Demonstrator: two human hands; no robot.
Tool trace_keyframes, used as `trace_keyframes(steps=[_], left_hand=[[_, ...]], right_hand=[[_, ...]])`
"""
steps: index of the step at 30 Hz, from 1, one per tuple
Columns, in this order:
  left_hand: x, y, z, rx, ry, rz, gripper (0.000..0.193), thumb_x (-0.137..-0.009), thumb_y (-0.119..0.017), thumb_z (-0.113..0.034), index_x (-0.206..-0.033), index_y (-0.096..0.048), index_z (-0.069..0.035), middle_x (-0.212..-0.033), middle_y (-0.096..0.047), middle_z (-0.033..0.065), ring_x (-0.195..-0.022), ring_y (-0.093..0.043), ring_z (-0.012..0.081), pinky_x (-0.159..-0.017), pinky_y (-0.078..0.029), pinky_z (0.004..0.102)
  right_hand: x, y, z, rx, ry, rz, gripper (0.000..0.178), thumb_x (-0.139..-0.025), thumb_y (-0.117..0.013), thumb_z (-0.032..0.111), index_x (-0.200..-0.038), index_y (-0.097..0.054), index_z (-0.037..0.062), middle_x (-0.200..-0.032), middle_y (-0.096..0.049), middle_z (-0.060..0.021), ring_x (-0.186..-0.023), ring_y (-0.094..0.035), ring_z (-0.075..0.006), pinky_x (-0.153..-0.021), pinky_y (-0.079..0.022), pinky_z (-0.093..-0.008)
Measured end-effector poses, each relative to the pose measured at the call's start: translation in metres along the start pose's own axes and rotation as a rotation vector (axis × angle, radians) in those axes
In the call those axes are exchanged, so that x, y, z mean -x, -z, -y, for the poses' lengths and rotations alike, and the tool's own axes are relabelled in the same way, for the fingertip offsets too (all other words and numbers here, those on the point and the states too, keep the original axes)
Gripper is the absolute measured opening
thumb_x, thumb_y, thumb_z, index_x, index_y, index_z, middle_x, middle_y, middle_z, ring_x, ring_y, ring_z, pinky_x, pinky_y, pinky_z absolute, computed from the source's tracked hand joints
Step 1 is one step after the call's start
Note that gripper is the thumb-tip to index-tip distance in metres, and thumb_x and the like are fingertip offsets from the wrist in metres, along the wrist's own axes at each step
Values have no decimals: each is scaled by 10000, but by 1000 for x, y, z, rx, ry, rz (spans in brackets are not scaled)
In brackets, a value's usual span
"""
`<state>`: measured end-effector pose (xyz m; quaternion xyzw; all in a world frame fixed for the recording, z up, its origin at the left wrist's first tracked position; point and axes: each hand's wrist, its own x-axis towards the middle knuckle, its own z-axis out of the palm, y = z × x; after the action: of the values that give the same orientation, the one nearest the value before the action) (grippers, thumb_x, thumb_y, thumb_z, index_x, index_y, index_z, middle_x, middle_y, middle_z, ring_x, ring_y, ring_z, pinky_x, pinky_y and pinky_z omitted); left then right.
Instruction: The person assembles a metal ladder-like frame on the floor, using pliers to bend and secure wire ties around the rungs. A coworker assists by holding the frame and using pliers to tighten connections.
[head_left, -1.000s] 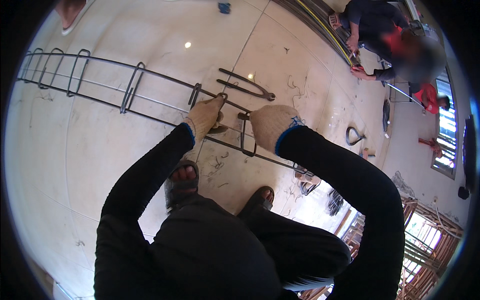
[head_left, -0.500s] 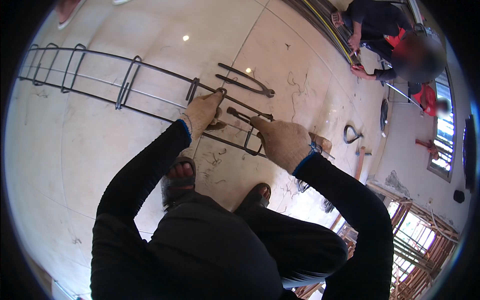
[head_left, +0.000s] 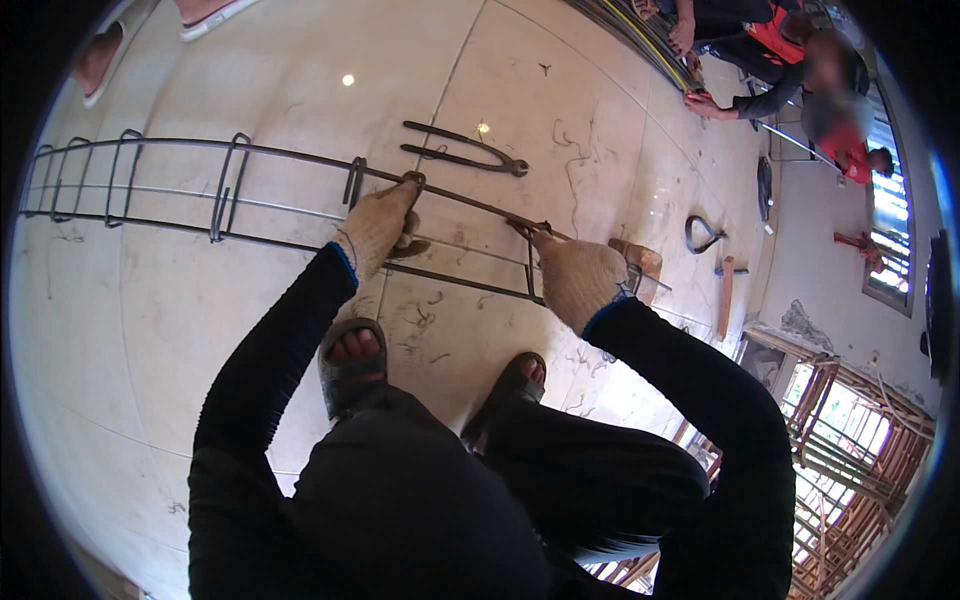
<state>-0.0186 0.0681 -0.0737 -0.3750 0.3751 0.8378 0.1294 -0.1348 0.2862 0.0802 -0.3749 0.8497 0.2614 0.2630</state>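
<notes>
A long cage of steel reinforcing bars with square stirrups lies across the floor in front of me. My left hand, in a beige knit glove, is closed round a dark steel stirrup at the far bar; the palm hides most of it. At the cage's right end, my gloved right hand is closed on another stirrup, its upper end against the far bar. Fingers cover part of this grip. Beyond the bars, dark pincers lie on the tiles, touched by neither hand.
A wooden block sits beside my right hand, with a bent steel loop farther right. Wire scraps litter the tiles near my sandalled feet. Other people crouch by long bars at upper right. Someone's foot stands upper left.
My right hand has brought the stirrup's upper end up to the far bar. The left hand keeps its hold. The whole view has shifted a little.
</notes>
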Motion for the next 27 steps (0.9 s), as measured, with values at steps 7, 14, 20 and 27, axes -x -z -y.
trace_keyframes(steps=[7,14,20,27], left_hand=[[1,1,-2,-25,-5,-2,358,-1114,-636,-435,-1065,-663,-81,-764,-583,14,-577,-531,117,-672,-665,360],[5,-5,-5,-42,11,-36,331,-1140,-599,-415,-1067,-662,-99,-744,-572,6,-558,-510,110,-683,-664,358],[-1,1,-2,-110,-12,-43,495,-1103,-650,-557,-860,-561,-136,-689,-477,-11,-554,-440,108,-784,-653,401],[2,-3,-3,-114,-21,-118,422,-1141,-601,-469,-939,-620,-100,-692,-524,5,-586,-511,118,-760,-638,346]], right_hand=[[4,-3,-7,16,-48,23,263,-1001,-644,134,-1251,-690,72,-891,-793,-186,-886,-808,-371,-734,-615,-530],[5,-17,-19,-111,-89,-17,244,-1049,-626,169,-1262,-687,67,-888,-795,-175,-877,-809,-367,-724,-619,-524],[19,-41,-21,-182,-80,-114,282,-1039,-626,180,-1312,-656,117,-819,-767,-161,-803,-792,-370,-661,-601,-539],[84,-54,-39,-380,21,-117,426,-1042,-664,275,-1450,-601,169,-902,-756,-162,-799,-763,-392,-651,-576,-545]])
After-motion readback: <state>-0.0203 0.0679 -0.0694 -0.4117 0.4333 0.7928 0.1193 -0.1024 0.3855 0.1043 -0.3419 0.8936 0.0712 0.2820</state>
